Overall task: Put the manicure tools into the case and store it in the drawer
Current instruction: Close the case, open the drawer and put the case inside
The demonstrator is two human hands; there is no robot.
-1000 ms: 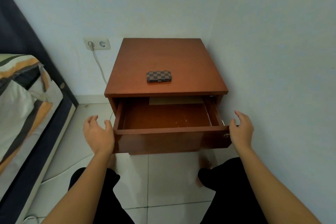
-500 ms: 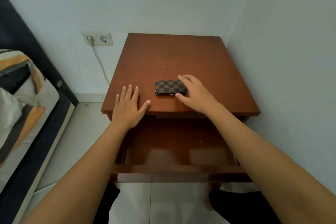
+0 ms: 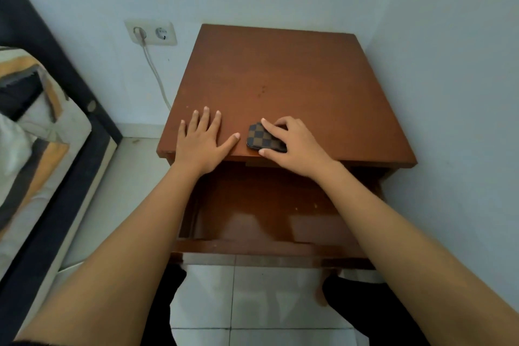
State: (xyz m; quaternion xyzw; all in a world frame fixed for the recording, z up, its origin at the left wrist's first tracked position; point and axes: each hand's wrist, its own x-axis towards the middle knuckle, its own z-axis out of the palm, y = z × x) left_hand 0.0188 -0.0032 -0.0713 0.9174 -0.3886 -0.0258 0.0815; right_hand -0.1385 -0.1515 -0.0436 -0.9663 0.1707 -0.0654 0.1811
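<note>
Right hand (image 3: 292,146) clamped over the case (image 3: 259,138) — fingers behind, thumb in front, long axis crosswise, above the open drawer (image 3: 269,213); left hand (image 3: 203,141) flat, fingers spread, just beside.

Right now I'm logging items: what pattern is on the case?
A brown and dark checkerboard on the case, seen in the head view, partly covered by the right hand.

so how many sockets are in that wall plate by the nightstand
2, side by side in the wall plate: the left socket has a plug and cord in it, the right socket is free.
</note>
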